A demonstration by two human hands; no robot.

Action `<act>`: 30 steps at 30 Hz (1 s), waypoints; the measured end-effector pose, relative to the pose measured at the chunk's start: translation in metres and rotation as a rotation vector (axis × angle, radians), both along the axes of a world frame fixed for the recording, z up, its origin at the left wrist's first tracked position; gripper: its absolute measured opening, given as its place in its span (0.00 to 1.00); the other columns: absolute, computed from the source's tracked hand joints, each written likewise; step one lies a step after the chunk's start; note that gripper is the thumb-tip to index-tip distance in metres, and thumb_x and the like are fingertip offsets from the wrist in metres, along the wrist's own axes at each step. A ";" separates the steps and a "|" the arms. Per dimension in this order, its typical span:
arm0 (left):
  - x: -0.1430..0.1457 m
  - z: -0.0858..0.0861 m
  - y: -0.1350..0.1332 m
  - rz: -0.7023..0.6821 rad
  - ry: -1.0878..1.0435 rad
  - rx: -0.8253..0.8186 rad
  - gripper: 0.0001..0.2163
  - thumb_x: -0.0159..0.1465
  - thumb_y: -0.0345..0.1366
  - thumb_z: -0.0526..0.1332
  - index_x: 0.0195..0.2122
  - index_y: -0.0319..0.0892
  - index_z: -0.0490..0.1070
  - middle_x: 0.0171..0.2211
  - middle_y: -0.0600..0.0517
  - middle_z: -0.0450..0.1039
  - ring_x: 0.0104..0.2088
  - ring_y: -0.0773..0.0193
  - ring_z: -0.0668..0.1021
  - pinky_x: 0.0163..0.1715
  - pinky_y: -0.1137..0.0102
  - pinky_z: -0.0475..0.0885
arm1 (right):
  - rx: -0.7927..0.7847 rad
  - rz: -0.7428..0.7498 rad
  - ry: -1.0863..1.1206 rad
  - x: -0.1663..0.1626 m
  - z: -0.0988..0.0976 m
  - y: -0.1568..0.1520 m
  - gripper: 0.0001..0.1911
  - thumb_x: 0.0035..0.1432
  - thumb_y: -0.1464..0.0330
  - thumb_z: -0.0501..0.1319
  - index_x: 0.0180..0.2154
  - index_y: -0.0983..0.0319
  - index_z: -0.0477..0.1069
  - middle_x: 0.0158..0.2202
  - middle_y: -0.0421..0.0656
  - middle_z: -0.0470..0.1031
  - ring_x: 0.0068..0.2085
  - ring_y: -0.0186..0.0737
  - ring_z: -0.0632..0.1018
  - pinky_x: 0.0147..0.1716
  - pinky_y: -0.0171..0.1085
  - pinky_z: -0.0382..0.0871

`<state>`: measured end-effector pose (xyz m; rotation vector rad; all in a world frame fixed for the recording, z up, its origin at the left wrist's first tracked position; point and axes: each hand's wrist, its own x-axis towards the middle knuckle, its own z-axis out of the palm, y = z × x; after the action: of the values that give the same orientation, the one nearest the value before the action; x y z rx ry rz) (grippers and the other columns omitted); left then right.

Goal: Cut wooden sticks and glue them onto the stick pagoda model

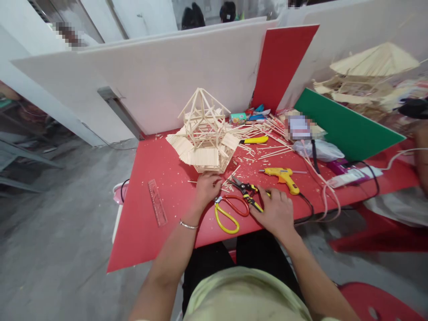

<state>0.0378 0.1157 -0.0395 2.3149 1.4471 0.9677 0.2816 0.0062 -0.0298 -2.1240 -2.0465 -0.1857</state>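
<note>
Grey concrete floor (67,214) at far left, pale upright panels (187,71) along the back; in front of them a red tabletop (133,240), strewn with wood crumbs toward its middle; at its left part lies a clear ruler (157,203), slanted, well apart from both hands; next rightward, the stick model (204,157), standing near the back panels, pale wood throughout, with an open pointed frame on top and slatted panels sloping outward below; at its near edge sits the left hand (207,189), a silvery bangle (189,225) on the wrist; its fingers are curled, thumb and forefinger close together among short stick offcuts (228,186), though whether they pinch one I cannot tell; just right of this hand, scissors (218,199) with one red and one yellow loop, lying flat; beside them the black-and-yellow pliers (246,188), blades pointing toward the model; behind, a green can (238,117), a heap of loose sticks (256,130) and a yellow-handled cutter (256,140); the right hand (274,209) closes around the pliers' handles, fingers bent over one side, thumb along the other; farther right, a yellow glue gun (282,174) on its side, nozzle leftward; beyond it, a plastic bag (319,150) and a leaning green board (347,125); behind that board, another wooden structure (377,62) with a broad sloping roof.
</note>
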 end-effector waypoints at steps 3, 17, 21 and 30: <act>0.005 -0.001 -0.002 -0.004 0.079 -0.022 0.08 0.65 0.34 0.61 0.36 0.46 0.81 0.38 0.48 0.78 0.44 0.58 0.77 0.49 0.64 0.69 | 0.041 -0.072 -0.005 -0.002 -0.006 -0.004 0.36 0.60 0.47 0.55 0.62 0.62 0.66 0.50 0.55 0.70 0.49 0.57 0.68 0.44 0.48 0.59; 0.017 0.008 -0.003 0.227 -0.036 -0.042 0.09 0.65 0.37 0.60 0.34 0.45 0.81 0.35 0.48 0.79 0.36 0.60 0.78 0.39 0.68 0.70 | 0.083 -0.103 0.022 -0.002 -0.013 -0.002 0.36 0.60 0.48 0.55 0.61 0.64 0.68 0.47 0.57 0.70 0.47 0.58 0.68 0.41 0.48 0.61; 0.008 0.003 -0.001 0.362 -0.186 -0.041 0.09 0.65 0.37 0.61 0.39 0.43 0.81 0.36 0.48 0.80 0.36 0.61 0.79 0.41 0.67 0.71 | 0.080 -0.112 0.032 -0.003 -0.013 -0.002 0.36 0.60 0.48 0.55 0.60 0.65 0.69 0.47 0.57 0.70 0.47 0.58 0.68 0.41 0.48 0.61; -0.003 0.011 -0.003 0.472 -0.258 -0.018 0.12 0.64 0.39 0.61 0.46 0.42 0.78 0.29 0.49 0.78 0.30 0.62 0.78 0.35 0.70 0.70 | 0.111 -0.118 0.024 -0.006 -0.012 -0.004 0.35 0.61 0.48 0.54 0.60 0.65 0.69 0.47 0.57 0.70 0.47 0.57 0.69 0.41 0.47 0.62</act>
<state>0.0353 0.1128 -0.0286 1.7797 1.9102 1.3063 0.2759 0.0026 -0.0420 -2.1692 -1.8531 -0.2822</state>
